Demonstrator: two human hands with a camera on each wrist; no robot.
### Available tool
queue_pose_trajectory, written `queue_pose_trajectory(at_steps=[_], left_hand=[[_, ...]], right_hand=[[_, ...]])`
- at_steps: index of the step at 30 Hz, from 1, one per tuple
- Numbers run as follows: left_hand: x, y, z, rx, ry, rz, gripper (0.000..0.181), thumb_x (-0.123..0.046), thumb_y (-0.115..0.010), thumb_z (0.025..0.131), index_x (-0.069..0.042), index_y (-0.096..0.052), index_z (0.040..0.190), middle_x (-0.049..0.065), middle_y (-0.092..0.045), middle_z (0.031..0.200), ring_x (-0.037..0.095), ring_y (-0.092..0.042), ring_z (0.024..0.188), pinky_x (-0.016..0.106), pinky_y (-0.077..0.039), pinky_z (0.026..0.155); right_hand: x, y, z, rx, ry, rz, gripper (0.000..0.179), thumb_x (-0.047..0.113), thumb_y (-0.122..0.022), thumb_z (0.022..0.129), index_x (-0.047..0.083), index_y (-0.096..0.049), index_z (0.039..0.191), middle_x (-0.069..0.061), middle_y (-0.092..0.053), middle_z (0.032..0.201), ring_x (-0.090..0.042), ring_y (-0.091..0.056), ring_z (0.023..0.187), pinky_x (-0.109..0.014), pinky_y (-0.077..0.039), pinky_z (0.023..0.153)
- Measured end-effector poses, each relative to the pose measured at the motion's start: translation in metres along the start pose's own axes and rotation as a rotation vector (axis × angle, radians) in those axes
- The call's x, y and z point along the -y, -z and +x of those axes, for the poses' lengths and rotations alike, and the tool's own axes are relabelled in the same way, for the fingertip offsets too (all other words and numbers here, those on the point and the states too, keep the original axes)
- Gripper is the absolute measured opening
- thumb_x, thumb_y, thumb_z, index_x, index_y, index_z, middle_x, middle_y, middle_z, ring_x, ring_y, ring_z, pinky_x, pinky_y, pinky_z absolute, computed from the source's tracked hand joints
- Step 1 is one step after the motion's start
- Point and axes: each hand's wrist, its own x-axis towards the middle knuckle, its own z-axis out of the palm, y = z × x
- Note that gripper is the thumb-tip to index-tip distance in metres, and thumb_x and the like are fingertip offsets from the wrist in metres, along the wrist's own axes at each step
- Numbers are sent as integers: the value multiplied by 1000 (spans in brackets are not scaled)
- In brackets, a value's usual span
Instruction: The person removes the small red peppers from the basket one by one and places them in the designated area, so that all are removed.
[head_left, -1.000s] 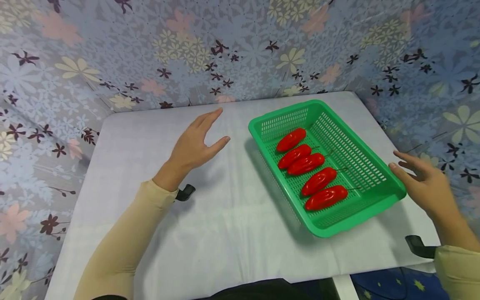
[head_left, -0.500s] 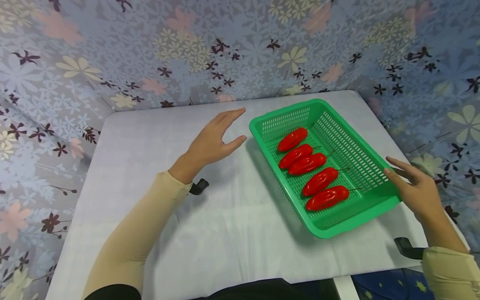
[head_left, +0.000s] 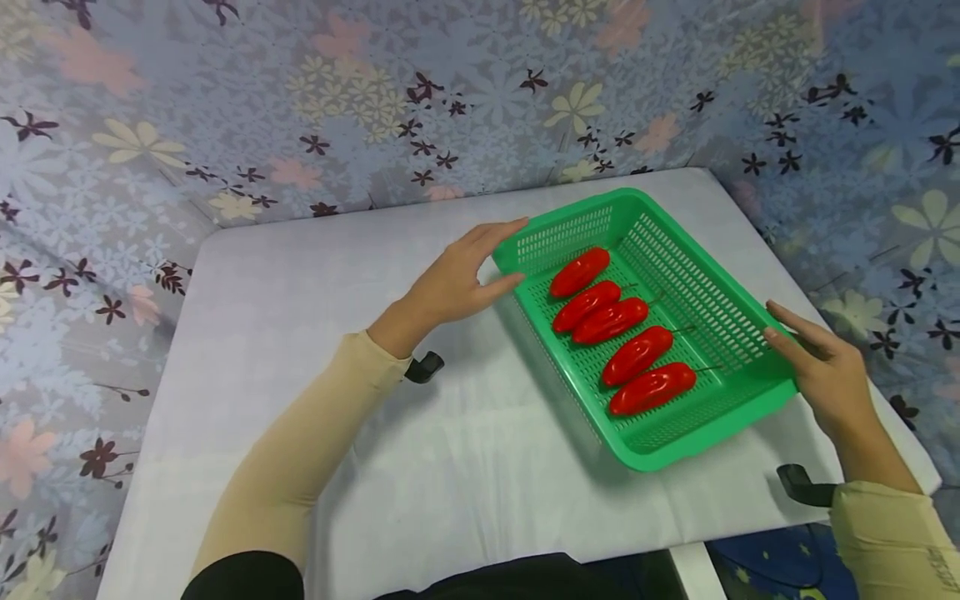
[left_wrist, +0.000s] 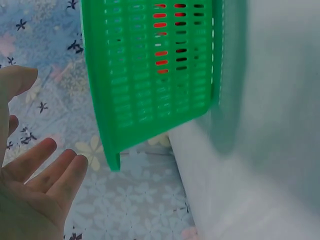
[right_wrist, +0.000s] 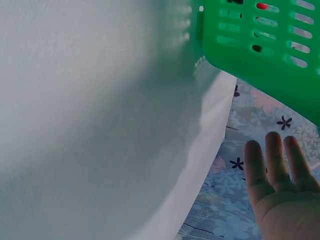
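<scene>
Left hand: spread, thumb held apart from the extended fingers [head_left: 468, 271], nothing gripped; it is placed at the 10 o'clock corner of the rectangular green plastic basket with slotted walls [head_left: 716, 430]. In the left wrist view a gap is seen, so no firm hold can be assumed.
White cloth-covered table [head_left: 450, 467]: basket carried on its 2 to 3 o'clock part, near the edge; if pushed outward unevenly, the basket could be tipped over that edge. The loose cloth could also be dragged along.
Five glossy red elongated peppers [head_left: 611, 322]: laid in a slanting row on the basket floor, from its 10 o'clock to its 6 o'clock side; they could be rolled together by a tilt, being smooth and unrestrained.
Right hand [head_left: 832, 367]: relaxed and spread, nothing pinched; it is held by the basket's 4 o'clock corner, contact with the rim cannot be told. If only one end is caught, the basket could be swung round or slanted.
</scene>
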Motion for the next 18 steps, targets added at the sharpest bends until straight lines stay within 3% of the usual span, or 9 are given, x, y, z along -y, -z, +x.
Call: queue_pose_trajectory(at_steps=[2,3,6,12,14,18], left_hand=[[-2,-2,4,29,24,-7,68,-44,-59,91,-29,-27,149,-3,-40,146,12,-37,136,39,-36,110],[-3,-4,6,45,38,-10,69,-44,-59,90,-30,-27,149,-3,-40,147,11,-36,136,39,-36,110],[-5,-8,14,74,57,-11,69,-46,-58,90,-32,-26,149,-6,-38,148,9,-35,136,38,-35,111],[-10,-18,32,127,44,-27,67,-51,-56,90,-40,-24,148,-11,-35,149,5,-33,137,35,-34,112],[-12,-21,39,147,39,-26,68,-52,-56,89,-43,-22,147,-13,-34,149,4,-32,137,35,-33,112],[-15,-28,55,189,31,2,68,-53,-54,89,-44,-20,148,-15,-33,150,4,-32,137,34,-33,112]], right_hand=[[-1,-1,1,12,18,19,50,35,-55,94,28,-43,142,25,-40,142,5,-37,129,0,-35,87],[-1,-1,1,13,23,24,49,34,-56,94,27,-44,142,25,-41,142,5,-37,129,2,-34,78],[-1,-2,2,18,6,24,50,35,-55,94,28,-44,142,25,-41,141,5,-39,127,1,-35,76],[0,-2,2,12,-35,12,50,40,-54,94,32,-43,142,26,-40,141,3,-36,130,-7,-33,100],[-1,-3,2,11,-35,14,49,41,-54,94,32,-43,142,25,-40,142,3,-35,131,-19,-30,110],[-3,-2,3,11,-31,12,49,42,-53,94,33,-43,142,26,-39,142,4,-35,130,-31,-27,116]])
